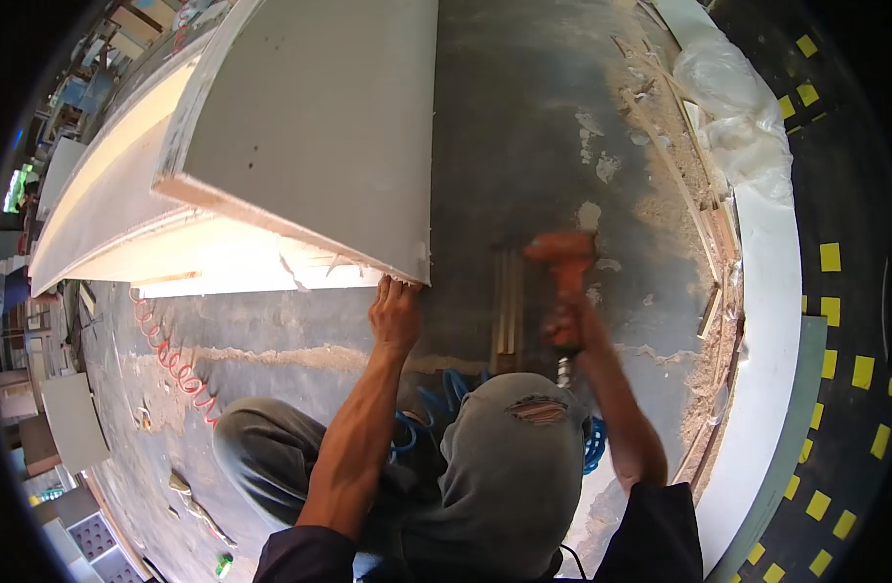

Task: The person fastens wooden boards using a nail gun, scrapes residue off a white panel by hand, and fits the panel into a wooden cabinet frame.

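The blurred right hand [566, 326] wraps its fingers round an orange tool [566, 251], likewise smeared; the left hand [394, 316] touches a pale panel [319, 126], fingertips hidden, grip unclear.

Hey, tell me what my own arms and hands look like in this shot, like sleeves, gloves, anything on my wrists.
You have dark, navy-to-black sleeves that end around the elbows, leaving your forearms bare. Your left hand wears no glove, and no watch or band shows at that wrist. Your right hand is motion-blurred, so finer details aren't clear.
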`<state>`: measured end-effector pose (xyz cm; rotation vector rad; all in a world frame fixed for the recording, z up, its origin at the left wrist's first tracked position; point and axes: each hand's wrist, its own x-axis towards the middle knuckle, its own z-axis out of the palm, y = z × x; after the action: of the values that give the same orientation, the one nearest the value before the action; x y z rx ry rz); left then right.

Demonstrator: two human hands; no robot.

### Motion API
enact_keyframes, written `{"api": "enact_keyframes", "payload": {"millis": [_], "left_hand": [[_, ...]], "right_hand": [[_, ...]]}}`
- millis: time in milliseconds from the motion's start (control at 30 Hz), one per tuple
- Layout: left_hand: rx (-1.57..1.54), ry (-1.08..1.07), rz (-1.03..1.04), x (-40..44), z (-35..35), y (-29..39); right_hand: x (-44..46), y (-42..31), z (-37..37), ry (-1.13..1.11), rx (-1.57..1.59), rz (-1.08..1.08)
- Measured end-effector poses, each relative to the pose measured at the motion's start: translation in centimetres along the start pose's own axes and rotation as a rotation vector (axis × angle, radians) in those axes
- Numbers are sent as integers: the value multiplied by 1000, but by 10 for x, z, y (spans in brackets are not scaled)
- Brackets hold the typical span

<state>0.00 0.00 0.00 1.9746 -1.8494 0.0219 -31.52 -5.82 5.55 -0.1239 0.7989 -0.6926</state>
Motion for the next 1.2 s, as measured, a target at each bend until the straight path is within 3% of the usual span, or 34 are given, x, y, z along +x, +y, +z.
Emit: {"api": "enact_keyframes", "payload": {"millis": [67, 267, 1200], "left_hand": [[12, 18, -17, 4, -1, -10], [68, 107, 3, 1, 4, 0], [32, 131, 8, 1, 5, 4]], "right_hand": [[14, 36, 12, -54, 211, 113], [14, 51, 19, -73, 152, 217], [17, 70, 45, -42, 41, 162]]}}
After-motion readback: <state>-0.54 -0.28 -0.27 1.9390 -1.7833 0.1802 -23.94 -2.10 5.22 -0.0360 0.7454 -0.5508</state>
